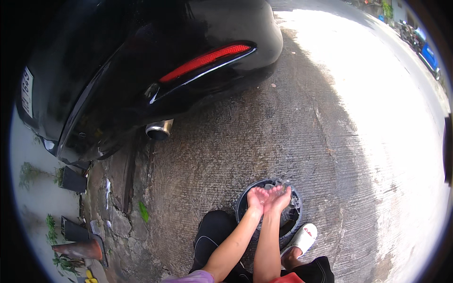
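My left hand and my right hand are side by side over a dark round bucket, palms up and cupped. Their inner edges touch or nearly touch. Fingers on both hands curl upward, with no solid thing in them. Clear water splashes and ripples beside my right hand, near the bucket's far right rim. Whether water lies in the palms is hard to make out. The forearms cover part of the bucket's near side.
A black car's rear bumper, with a red reflector and exhaust pipe, fills the upper left. My white slipper stands right of the bucket on wet, ridged concrete. Potted plants and an orange cone line the left.
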A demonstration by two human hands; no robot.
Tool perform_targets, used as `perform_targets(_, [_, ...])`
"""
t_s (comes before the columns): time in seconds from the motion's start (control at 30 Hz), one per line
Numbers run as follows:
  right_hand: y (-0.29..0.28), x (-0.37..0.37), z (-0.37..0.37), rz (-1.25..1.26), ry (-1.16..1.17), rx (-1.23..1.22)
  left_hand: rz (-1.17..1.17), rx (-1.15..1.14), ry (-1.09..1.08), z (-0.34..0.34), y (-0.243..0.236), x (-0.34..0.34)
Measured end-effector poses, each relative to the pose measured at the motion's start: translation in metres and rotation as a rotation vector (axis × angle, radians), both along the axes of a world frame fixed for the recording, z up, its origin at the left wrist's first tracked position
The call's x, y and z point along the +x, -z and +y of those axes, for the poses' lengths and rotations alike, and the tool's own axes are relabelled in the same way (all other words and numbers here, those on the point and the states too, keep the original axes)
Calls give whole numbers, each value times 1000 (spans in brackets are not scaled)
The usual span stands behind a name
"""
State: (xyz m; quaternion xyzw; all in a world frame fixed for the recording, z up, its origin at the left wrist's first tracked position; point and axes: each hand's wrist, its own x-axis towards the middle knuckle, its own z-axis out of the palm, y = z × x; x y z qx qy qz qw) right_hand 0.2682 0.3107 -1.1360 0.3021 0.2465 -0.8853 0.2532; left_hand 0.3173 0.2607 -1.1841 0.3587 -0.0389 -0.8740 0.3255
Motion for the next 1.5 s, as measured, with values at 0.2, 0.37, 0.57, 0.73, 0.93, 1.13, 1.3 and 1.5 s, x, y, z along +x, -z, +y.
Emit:
perform_targets(0.2, [-314, -26, -78, 724, -194, -494, 529, -729, -233, -68, -351, -8])
perform_targets(0.37, [-166, -6, -61, 325, -74, -162, -101, -262, 13, -17, -145, 11])
perform_targets(0.57, [103, 28, 12, -342, 54, 333, -483, 152, 144, 54, 134, 33])
perform_targets(0.73, [169, 33, 40, -415, -49, 449, -683, 257, -107, 58, 143, 24])
perform_targets(0.93, [-33, 28, -49, -13, -222, -495, -334, 205, 14, 33, 173, 63])
perform_targets(1.13, [-303, 18, -95, 559, -371, -568, -251, 33, 259, 12, 203, 96])
perform_targets(1.3, [-161, 12, -72, 266, -172, -247, -444, 93, 270, 18, 130, 75])
perform_targets(1.5, [79, -3, 5, -41, -44, 431, -406, -766, 375, -5, -108, 54])
